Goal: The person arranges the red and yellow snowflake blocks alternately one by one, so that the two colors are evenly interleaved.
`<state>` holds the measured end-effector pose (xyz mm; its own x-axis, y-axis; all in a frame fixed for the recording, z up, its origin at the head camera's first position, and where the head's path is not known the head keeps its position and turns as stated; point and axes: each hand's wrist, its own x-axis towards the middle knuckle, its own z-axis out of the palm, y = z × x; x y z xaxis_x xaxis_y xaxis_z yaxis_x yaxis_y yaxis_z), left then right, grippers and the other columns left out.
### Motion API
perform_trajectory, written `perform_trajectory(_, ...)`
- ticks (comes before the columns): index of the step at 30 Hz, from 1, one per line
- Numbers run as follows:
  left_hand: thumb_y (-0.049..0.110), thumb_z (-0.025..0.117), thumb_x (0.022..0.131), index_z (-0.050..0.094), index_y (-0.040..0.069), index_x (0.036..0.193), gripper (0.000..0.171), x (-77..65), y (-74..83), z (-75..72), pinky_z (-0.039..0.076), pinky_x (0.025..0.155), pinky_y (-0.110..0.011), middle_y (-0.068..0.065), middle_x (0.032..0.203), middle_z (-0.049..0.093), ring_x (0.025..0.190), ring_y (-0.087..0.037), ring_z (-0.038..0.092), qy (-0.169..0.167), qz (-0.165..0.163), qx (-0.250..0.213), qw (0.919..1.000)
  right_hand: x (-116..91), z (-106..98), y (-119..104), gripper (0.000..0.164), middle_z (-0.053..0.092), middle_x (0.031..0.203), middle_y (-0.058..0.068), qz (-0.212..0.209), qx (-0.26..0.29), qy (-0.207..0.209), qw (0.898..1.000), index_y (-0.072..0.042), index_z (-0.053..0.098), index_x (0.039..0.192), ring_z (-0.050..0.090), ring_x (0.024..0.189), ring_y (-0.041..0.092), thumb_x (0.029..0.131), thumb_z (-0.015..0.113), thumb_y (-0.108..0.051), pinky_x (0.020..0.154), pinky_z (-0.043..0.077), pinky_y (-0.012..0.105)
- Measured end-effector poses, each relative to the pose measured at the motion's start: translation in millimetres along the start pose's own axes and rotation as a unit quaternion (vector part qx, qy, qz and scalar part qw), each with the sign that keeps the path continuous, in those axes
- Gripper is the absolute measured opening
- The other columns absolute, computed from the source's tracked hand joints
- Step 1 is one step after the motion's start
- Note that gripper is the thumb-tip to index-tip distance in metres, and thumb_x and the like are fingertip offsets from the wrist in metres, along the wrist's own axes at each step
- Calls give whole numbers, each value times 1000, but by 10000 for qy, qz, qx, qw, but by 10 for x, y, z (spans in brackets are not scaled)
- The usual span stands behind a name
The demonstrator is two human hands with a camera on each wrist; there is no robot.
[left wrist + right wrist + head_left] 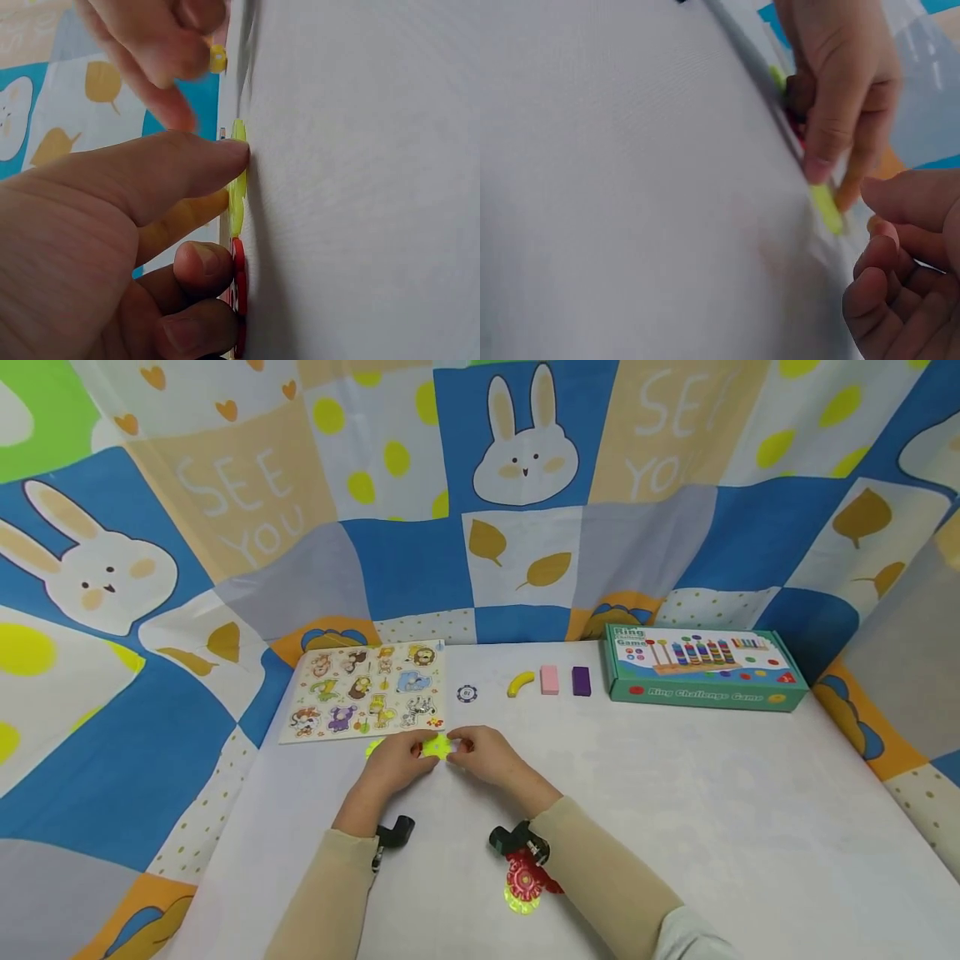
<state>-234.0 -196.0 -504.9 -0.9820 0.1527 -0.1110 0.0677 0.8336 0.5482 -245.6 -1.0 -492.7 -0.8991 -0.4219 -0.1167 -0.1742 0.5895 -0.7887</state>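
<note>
My left hand [396,762] pinches a yellow-green, scallop-edged plastic disc [437,747] between thumb and forefinger, close over the white table. In the left wrist view, a thin red piece [240,281] lines up with the disc [238,206], under the curled lower fingers. Another yellow-green edge [372,747] shows past the left hand. My right hand [489,755] is just right of the disc. Seen from the right wrist, its thumb and loosely bent fingers [874,300] stand apart from the disc [825,208], with nothing between them.
Behind the hands lies an animal picture board [360,689]. Right of it are a round chip [467,693], a toy banana [520,683], a pink block [549,680], a purple block [581,681] and a green game box [705,693]. A red gear-like piece [523,877] lies by the right forearm.
</note>
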Motion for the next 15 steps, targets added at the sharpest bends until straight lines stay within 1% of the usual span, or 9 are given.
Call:
perform_trajectory(3, 37, 70, 83, 60, 24, 128, 48, -1, 12, 8, 38, 98, -48, 0, 128, 58, 121, -26, 49, -55, -41, 35, 10000, -137, -128, -51, 36, 55, 78, 0, -136, 119, -45, 9998, -12, 62, 123, 50, 67, 13, 88, 66, -24, 56, 40, 25)
perform_trajectory(5, 37, 70, 83, 59, 25, 129, 48, -3, 22, 4, 37, 98, -49, -1, 129, 57, 122, -27, 48, -72, -75, 66, 9999, -228, -218, -97, 35, 55, 79, 0, -328, 200, -28, 9993, -11, 63, 121, 51, 69, 14, 89, 65, -24, 57, 41, 25)
perform_trajectory(9, 37, 69, 84, 58, 26, 130, 49, -5, 36, -8, 36, 99, -50, -1, 131, 56, 123, -27, 47, -124, -178, 146, 9997, -388, -372, -162, 30, 55, 80, -1, -658, 202, 84, 9976, -15, 65, 117, 51, 70, 15, 90, 64, -26, 58, 43, 26)
perform_trajectory(12, 37, 69, 84, 58, 26, 130, 49, -8, 44, -10, 35, 99, -51, -2, 132, 55, 123, -28, 47, -162, -275, 138, 9994, -510, -476, -180, 27, 56, 80, -3, -689, 211, 227, 9971, -22, 66, 115, 52, 71, 14, 90, 64, -30, 58, 45, 26)
perform_trajectory(15, 36, 69, 84, 57, 26, 131, 49, -13, 57, -5, 35, 100, -51, -3, 133, 54, 123, -29, 46, -174, -319, 83, 9993, -651, -587, -187, 25, 57, 81, -4, -664, 338, 373, 9965, -26, 66, 114, 52, 72, 16, 90, 64, -32, 59, 45, 27)
